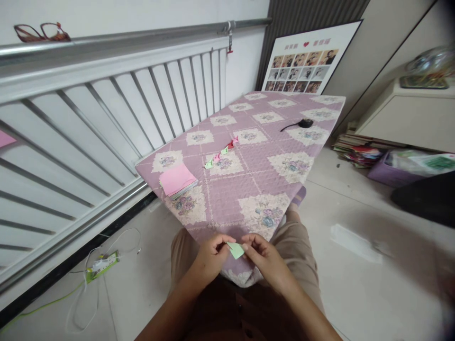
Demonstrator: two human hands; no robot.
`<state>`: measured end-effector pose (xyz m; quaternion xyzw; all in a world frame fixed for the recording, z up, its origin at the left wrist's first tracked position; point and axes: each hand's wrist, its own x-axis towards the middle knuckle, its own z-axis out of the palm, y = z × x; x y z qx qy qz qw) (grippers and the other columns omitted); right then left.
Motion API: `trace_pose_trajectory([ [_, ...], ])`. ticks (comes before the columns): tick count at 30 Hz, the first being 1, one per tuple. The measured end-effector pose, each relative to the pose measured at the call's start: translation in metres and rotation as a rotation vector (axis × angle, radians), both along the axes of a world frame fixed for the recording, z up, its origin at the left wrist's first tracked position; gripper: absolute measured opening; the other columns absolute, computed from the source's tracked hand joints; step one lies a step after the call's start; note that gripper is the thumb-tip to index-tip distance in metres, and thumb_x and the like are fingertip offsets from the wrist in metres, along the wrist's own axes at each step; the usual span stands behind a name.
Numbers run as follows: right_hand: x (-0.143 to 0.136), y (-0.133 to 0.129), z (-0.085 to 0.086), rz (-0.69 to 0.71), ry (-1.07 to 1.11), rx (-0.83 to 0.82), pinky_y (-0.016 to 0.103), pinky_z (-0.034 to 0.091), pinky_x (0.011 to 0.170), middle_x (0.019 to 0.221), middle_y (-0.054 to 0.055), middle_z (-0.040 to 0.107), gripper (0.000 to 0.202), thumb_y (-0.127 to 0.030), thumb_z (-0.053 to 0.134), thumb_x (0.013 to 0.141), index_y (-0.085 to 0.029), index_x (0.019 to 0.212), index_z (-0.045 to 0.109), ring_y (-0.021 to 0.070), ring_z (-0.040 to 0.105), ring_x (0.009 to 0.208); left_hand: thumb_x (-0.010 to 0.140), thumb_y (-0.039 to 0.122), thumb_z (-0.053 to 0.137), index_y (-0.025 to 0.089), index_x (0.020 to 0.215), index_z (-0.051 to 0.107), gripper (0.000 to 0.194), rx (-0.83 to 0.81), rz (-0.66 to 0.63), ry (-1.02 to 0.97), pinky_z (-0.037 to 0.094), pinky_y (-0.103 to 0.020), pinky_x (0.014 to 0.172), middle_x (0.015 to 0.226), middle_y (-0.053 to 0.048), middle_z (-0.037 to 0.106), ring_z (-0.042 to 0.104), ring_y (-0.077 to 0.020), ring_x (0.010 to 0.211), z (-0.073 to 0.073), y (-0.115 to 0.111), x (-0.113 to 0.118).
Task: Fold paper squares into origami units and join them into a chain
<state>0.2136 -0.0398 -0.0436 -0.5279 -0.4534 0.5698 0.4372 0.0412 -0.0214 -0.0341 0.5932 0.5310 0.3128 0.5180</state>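
Between my two hands is a small folded piece of light green paper, held above the near corner of the cloth-covered table. My left hand pinches its left corner between thumb and fingers. At the right corner, the thumb and forefinger of my right hand grip it too. Farther up the table lies a stack of square paper with a pink sheet on top. Beside the stack runs a diagonal row of small folded paper pieces in green, pink and red.
A black object with a short cable lies toward the table's far right. A white radiator borders the left side, with glasses on the pipe above. A power strip with cables sits on the floor. A photo board leans behind.
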Motion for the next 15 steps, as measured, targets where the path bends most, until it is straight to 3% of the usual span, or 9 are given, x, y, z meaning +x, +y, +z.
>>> trace_pose_trajectory([
  [3,-0.002,-0.001,0.000,0.070,-0.011,-0.020,0.024,0.038,0.057,0.067,-0.003,0.053,0.031,-0.050,0.066,0.074,-0.019,0.079,0.062,0.0113,0.045,0.060,0.078,0.017,0.052,0.019,0.100,0.067,0.026,0.026,0.005,-0.048,0.044,-0.027,0.076,0.090,-0.003,0.067,0.059,-0.0161,0.081,-0.001,-0.001,0.001],
  [7,-0.002,-0.002,-0.002,0.026,-0.068,0.030,0.023,0.035,0.055,0.063,-0.003,0.050,0.029,-0.049,0.064,0.075,-0.020,0.074,0.061,0.0110,0.042,0.059,0.079,0.018,0.052,0.017,0.115,0.057,0.036,-0.095,0.008,-0.273,0.044,-0.025,0.074,0.086,-0.002,0.062,0.057,-0.0140,0.078,-0.001,-0.001,0.003],
  [10,-0.003,-0.002,0.001,-0.013,-0.109,0.067,0.024,0.036,0.056,0.065,-0.002,0.051,0.028,-0.048,0.062,0.076,-0.020,0.075,0.061,0.0120,0.044,0.060,0.078,0.022,0.056,0.017,0.105,0.059,0.028,-0.164,0.007,-0.293,0.042,-0.024,0.071,0.084,-0.002,0.060,0.054,-0.0132,0.075,-0.001,-0.002,0.005],
  [15,-0.008,-0.006,0.016,-0.035,-0.143,0.107,0.025,0.039,0.058,0.067,-0.001,0.057,0.025,-0.046,0.062,0.077,-0.021,0.074,0.061,0.0139,0.049,0.063,0.079,0.026,0.057,0.016,0.083,0.061,0.012,-0.143,-0.010,-0.238,0.040,-0.024,0.071,0.075,-0.001,0.058,0.052,-0.0134,0.073,-0.004,-0.006,0.008],
])
